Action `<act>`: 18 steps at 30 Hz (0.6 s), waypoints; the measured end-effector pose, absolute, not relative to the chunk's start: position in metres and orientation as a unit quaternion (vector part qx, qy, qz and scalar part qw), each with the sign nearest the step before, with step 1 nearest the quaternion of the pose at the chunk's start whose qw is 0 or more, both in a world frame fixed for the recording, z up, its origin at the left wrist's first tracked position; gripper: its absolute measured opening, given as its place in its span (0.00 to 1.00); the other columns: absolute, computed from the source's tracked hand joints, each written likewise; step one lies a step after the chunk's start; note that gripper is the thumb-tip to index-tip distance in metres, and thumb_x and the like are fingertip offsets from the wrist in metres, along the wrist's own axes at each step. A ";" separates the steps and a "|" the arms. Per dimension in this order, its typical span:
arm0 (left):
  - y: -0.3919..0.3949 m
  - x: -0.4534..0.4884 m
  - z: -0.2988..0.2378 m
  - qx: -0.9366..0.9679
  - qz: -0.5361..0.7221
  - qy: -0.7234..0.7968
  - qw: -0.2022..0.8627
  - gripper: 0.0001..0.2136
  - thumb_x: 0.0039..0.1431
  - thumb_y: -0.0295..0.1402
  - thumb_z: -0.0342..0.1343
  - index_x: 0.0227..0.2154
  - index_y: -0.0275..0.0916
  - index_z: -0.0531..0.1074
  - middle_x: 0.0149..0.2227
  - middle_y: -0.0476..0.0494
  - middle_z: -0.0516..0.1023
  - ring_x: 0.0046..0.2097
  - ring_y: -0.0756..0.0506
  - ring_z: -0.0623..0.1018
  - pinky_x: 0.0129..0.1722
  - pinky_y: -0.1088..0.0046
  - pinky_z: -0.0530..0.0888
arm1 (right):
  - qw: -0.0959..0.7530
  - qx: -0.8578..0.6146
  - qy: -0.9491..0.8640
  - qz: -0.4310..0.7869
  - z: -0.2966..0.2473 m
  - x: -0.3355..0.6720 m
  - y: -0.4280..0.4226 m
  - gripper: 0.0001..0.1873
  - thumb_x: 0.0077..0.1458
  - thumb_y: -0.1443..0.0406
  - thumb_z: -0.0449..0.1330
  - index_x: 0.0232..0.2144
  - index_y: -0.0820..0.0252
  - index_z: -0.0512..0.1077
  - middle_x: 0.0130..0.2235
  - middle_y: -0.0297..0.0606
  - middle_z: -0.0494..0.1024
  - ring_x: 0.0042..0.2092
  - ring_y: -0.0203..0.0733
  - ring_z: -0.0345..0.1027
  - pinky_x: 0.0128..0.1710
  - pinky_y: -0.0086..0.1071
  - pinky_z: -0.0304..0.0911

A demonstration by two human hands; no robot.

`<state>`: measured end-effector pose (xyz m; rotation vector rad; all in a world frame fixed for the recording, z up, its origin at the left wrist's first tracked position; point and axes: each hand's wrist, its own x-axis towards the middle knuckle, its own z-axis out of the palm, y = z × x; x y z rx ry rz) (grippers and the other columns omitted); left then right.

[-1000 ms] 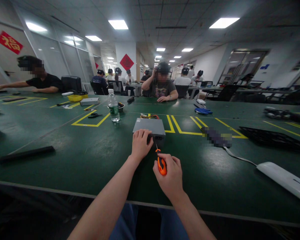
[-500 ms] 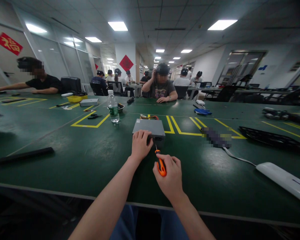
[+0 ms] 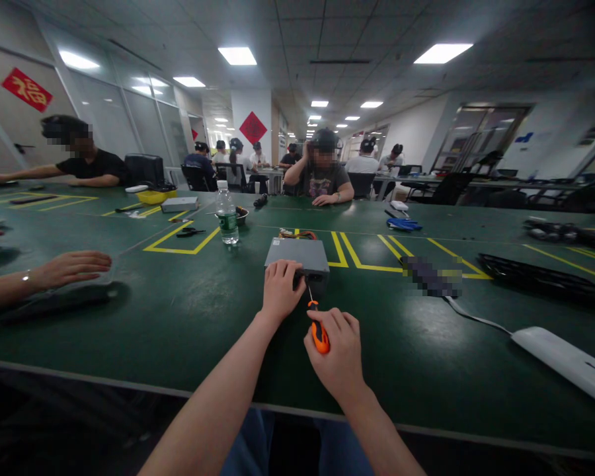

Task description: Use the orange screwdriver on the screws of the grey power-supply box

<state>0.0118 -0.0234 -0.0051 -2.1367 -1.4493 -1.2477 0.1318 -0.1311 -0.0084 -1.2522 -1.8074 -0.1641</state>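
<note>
A grey metal computer power supply [image 3: 297, 252] lies on the green table in front of me, its cables bunched behind it. My left hand [image 3: 281, 289] grips the near left corner of the case, fingers on top and thumb at the near face. An orange and black screwdriver [image 3: 320, 336] is wrapped in my right hand [image 3: 338, 347]. Its shaft points forward to the near face of the power supply, beside my left thumb. Where the tip meets the case is too small to make out.
A water bottle [image 3: 227, 215] stands beyond the power supply to the left. Another person's hand [image 3: 74, 270] hovers near a dark bar at left. On the right lie a white power strip [image 3: 562, 360] with a cable, a black panel [image 3: 540, 277] and blue gloves [image 3: 402, 225].
Another person's hand has come in from the left over the dark bar. My hands, the screwdriver and the power supply keep nearly the same position; the view has shifted slightly.
</note>
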 end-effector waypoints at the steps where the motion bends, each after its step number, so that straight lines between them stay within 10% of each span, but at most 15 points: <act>1: -0.023 0.012 -0.005 -0.739 -0.430 -0.501 0.136 0.11 0.52 0.31 0.53 0.40 0.42 0.67 0.42 0.43 0.69 0.46 0.42 0.66 0.48 0.63 0.62 | 0.450 -0.506 -0.733 -0.067 -0.008 0.132 -0.131 0.09 0.50 0.68 0.52 0.35 0.58 0.67 0.31 0.35 0.70 0.36 0.40 0.64 0.43 0.39 0.53; 18: -0.024 0.013 -0.003 -0.734 -0.432 -0.505 0.138 0.10 0.52 0.32 0.53 0.39 0.41 0.66 0.41 0.43 0.69 0.45 0.42 0.66 0.46 0.62 0.63 | 0.479 -0.532 -0.697 -0.040 -0.006 0.131 -0.131 0.11 0.52 0.60 0.53 0.39 0.58 0.64 0.32 0.35 0.71 0.35 0.39 0.65 0.42 0.38 0.55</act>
